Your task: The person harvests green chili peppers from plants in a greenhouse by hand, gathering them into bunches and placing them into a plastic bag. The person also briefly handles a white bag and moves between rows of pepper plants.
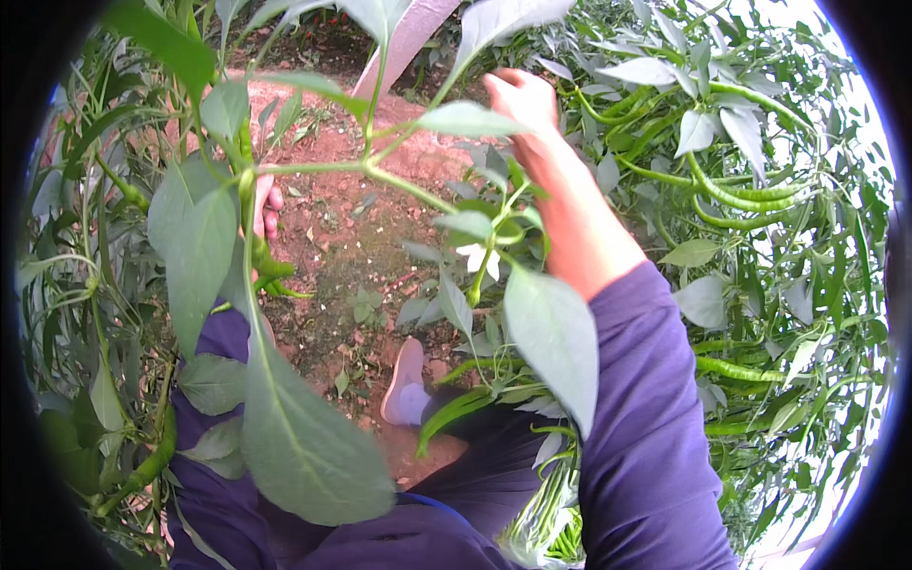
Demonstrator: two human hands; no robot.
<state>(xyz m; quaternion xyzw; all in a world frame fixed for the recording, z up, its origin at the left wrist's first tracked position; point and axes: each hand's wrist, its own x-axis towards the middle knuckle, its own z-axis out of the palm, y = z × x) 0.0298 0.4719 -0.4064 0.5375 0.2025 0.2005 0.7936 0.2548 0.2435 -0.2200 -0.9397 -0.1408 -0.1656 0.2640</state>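
My left hand (268, 206) is at left of centre, partly behind pepper leaves, its fingers curled. Several green chili peppers (272, 268) stick out from its palm side, and the hand looks closed around them. My right hand (526, 107) reaches forward to the foliage of the right-hand row, beside hanging green chili peppers (616, 110). Its fingers bend away from me, so what they hold, if anything, is hidden. Close before the camera, a forked pepper stem (367, 167) with broad leaves (306, 442) and a white flower (479, 261) crosses the view.
Dense pepper plants (71, 285) line the left, and more peppers (748, 199) hang at the right. Reddish soil (335, 285) runs between the rows. A clear plastic bag (548, 520) of green peppers sits by my leg. A pale slanted strip (406, 43) stands ahead.
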